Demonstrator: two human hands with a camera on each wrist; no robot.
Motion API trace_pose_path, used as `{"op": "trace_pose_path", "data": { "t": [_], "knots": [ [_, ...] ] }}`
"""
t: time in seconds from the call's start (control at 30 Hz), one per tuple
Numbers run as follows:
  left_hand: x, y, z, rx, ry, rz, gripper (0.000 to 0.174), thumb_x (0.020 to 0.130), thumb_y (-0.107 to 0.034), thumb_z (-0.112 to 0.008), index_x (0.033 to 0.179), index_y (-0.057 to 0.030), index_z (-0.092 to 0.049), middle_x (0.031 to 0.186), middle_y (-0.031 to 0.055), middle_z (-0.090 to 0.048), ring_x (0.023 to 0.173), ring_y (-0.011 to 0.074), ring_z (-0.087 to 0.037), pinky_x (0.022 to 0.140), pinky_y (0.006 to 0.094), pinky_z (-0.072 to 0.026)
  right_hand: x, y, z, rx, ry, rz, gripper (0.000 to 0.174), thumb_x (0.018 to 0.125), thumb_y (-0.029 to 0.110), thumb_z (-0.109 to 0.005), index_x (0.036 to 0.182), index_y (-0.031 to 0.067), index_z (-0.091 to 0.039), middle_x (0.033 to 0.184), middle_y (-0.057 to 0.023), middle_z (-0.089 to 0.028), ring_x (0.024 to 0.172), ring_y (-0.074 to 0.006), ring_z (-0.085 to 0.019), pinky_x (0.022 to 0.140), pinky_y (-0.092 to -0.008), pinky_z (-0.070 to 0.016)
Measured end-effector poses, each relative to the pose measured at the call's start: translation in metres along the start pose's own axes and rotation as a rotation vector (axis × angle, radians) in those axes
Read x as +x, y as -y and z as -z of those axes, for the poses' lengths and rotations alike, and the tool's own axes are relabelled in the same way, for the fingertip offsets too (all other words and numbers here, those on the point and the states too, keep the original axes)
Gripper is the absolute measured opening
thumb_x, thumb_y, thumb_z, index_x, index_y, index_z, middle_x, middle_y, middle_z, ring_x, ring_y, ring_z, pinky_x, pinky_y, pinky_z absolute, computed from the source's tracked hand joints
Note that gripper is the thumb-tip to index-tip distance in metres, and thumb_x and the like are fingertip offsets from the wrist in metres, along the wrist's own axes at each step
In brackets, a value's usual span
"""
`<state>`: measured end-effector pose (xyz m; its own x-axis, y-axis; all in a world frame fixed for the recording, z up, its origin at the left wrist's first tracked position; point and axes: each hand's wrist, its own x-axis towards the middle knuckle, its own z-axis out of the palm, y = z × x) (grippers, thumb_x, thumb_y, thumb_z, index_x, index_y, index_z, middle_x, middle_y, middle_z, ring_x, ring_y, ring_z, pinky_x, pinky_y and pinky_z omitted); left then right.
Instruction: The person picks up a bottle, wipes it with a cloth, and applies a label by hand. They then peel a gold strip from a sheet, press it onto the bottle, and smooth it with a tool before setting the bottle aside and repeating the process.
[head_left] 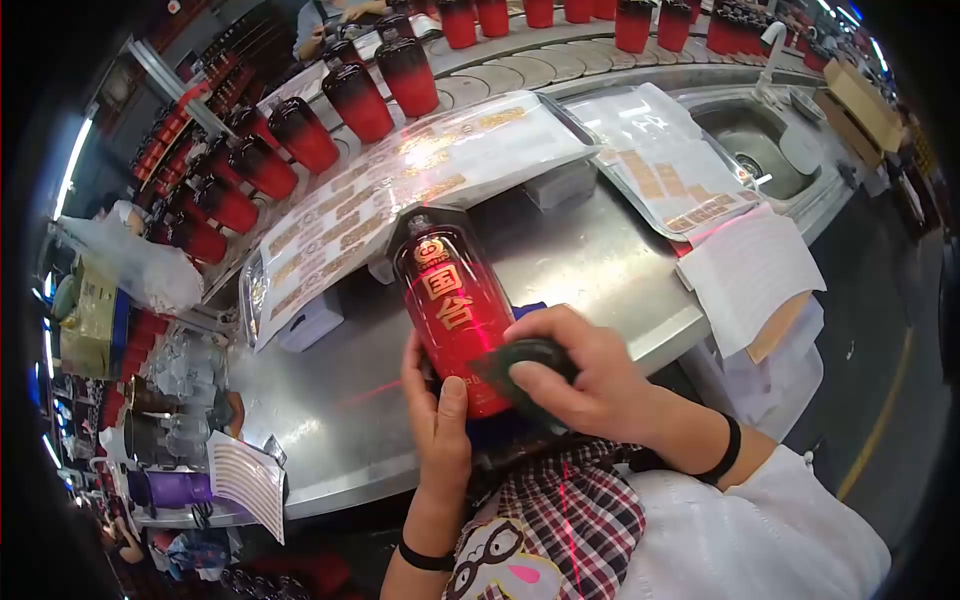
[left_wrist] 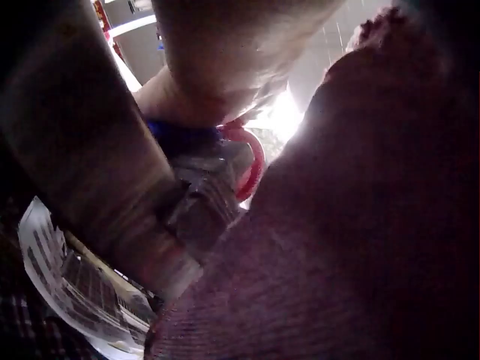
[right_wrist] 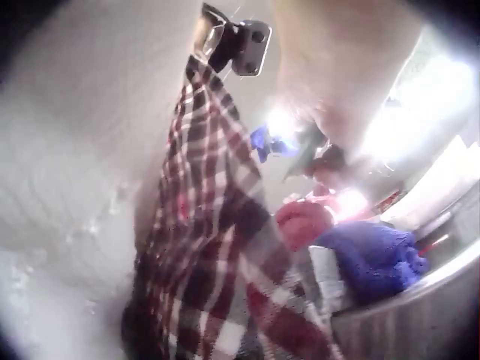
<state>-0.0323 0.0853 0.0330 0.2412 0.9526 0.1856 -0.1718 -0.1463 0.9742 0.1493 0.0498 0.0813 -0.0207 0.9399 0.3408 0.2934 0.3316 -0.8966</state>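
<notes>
A glossy red bottle (head_left: pixel 462 335) with a black shoulder and gold characters leans back in the middle of the head view, its neck away from the body. My left hand (head_left: pixel 440 430) grips it low on the left side, thumb in front and fingers passing behind. In my right hand (head_left: pixel 600 380) is a dark green pad (head_left: pixel 535 362), thumb on top, held against the lower right of the bottle; its near edge is blurred. Blue cloth (right_wrist: pixel 371 259) shows by the table edge in the right wrist view. Mostly dark, the left wrist view is filled by arm and sleeve.
Behind the bottle, sheets of gold decals (head_left: pixel 370 205) lie on a raised tray. Another tray (head_left: pixel 668 170) of decals sits right, before a sink (head_left: pixel 750 135). Red-black bottles (head_left: pixel 405 75) line a conveyor (head_left: pixel 490 80). Backing paper (head_left: pixel 755 275) overhangs the steel table's (head_left: pixel 600 270) right edge.
</notes>
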Motion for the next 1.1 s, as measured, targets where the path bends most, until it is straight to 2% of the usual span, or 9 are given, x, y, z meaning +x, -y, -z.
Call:
{"op": "trace_pose_path", "data": {
  "t": [0.1, 0.23, 0.37, 0.53, 0.63, 0.67, 0.8, 1.0, 1.1],
  "knots": [
    [0.000, 0.002, 0.003, 0.039, 0.009, -0.035, 0.065, 0.098, -0.028, -0.051, 0.147, 0.0045, -0.023, 0.142, 0.0178, -0.039, 0.129, 0.0237, -0.040, 0.110, 0.0371, -0.0290, -0.001, -0.025, 0.007, -0.064, -0.151, -0.329, 0.028, 0.088, 0.016, -0.065, 0.111, 0.0017, -0.057, 0.094, -0.0190, -0.065, 0.085, -0.0243, -0.067, 0.075, -0.0349, -0.0518],
    [-0.001, 0.004, 0.001, 0.054, -0.017, -0.038, 0.064, 0.098, -0.027, -0.050, 0.147, 0.0048, -0.023, 0.143, 0.0182, -0.038, 0.131, 0.0243, -0.039, 0.111, 0.0374, -0.0284, -0.007, -0.015, 0.003, 0.106, -0.045, -0.092, 0.025, 0.088, 0.015, -0.064, 0.106, -0.0004, -0.058, 0.083, -0.0170, -0.066, 0.075, -0.0245, -0.067, 0.069, -0.0353, -0.0528],
    [0.002, 0.004, 0.002, 0.062, -0.008, -0.065, 0.063, 0.098, -0.025, -0.048, 0.147, 0.0048, -0.023, 0.144, 0.0186, -0.037, 0.132, 0.0247, -0.038, 0.111, 0.0376, -0.0279, -0.005, -0.021, 0.011, -0.132, -0.238, -0.276, 0.023, 0.086, 0.012, -0.065, 0.105, 0.0010, -0.060, 0.087, -0.0157, -0.065, 0.081, -0.0270, -0.065, 0.074, -0.0361, -0.0518],
    [-0.006, -0.004, -0.003, -0.052, -0.106, -0.026, 0.062, 0.099, -0.023, -0.046, 0.148, 0.0043, -0.020, 0.146, 0.0209, -0.035, 0.132, 0.0258, -0.039, 0.111, 0.0385, -0.0285, -0.008, 0.010, -0.013, -0.422, 0.175, 0.642, 0.019, 0.080, 0.013, -0.069, 0.097, 0.0083, -0.063, 0.086, -0.0089, -0.058, 0.082, -0.0296, -0.057, 0.074, -0.0426, -0.0440],
    [-0.019, 0.003, 0.002, 0.046, -0.170, -0.226, 0.057, 0.099, -0.026, -0.046, 0.146, 0.0028, -0.029, 0.144, 0.0209, -0.042, 0.132, 0.0290, -0.040, 0.113, 0.0431, -0.0255, -0.009, 0.000, -0.010, -0.114, 0.133, 0.362, 0.019, 0.084, 0.014, -0.068, 0.100, 0.0060, -0.062, 0.085, -0.0064, -0.060, 0.079, -0.0218, -0.060, 0.072, -0.0384, -0.0472],
    [-0.028, -0.005, 0.011, 0.847, -0.079, -0.600, 0.049, 0.099, -0.027, -0.047, 0.138, 0.0015, -0.045, 0.135, 0.0169, -0.054, 0.131, 0.0327, -0.043, 0.116, 0.0490, -0.0182, -0.013, 0.004, 0.003, 0.354, -0.018, -0.270, 0.020, 0.090, 0.017, -0.066, 0.103, 0.0034, -0.060, 0.085, -0.0059, -0.064, 0.078, -0.0118, -0.061, 0.068, -0.0304, -0.0491],
    [-0.032, -0.018, -0.002, 1.241, 0.095, -0.668, 0.046, 0.096, -0.025, -0.051, 0.129, 0.0063, -0.053, 0.127, 0.0149, -0.060, 0.130, 0.0337, -0.044, 0.117, 0.0537, -0.0108, -0.009, -0.017, -0.007, 0.218, -0.126, -0.208, 0.024, 0.092, 0.020, -0.064, 0.103, -0.0004, -0.059, 0.081, -0.0062, -0.065, 0.075, -0.0093, -0.060, 0.067, -0.0262, -0.0491],
    [-0.045, 0.012, 0.017, 1.031, -0.048, -0.583, 0.047, 0.096, -0.022, -0.049, 0.133, 0.0070, -0.050, 0.127, 0.0148, -0.061, 0.131, 0.0320, -0.044, 0.117, 0.0524, -0.0113, -0.014, -0.045, 0.006, 0.095, -0.185, -0.346, 0.021, 0.089, 0.018, -0.067, 0.101, 0.0008, -0.061, 0.082, -0.0092, -0.063, 0.072, -0.0140, -0.060, 0.065, -0.0293, -0.0489],
    [-0.046, 0.005, 0.018, 1.081, -0.061, -0.589, 0.048, 0.093, -0.020, -0.054, 0.134, 0.0043, -0.050, 0.126, 0.0140, -0.062, 0.132, 0.0326, -0.041, 0.117, 0.0527, -0.0109, -0.013, -0.026, 0.005, -0.169, -0.244, 0.011, 0.019, 0.086, 0.014, -0.069, 0.100, 0.0024, -0.062, 0.082, -0.0109, -0.060, 0.073, -0.0224, -0.061, 0.066, -0.0333, -0.0485]
  ]
}}
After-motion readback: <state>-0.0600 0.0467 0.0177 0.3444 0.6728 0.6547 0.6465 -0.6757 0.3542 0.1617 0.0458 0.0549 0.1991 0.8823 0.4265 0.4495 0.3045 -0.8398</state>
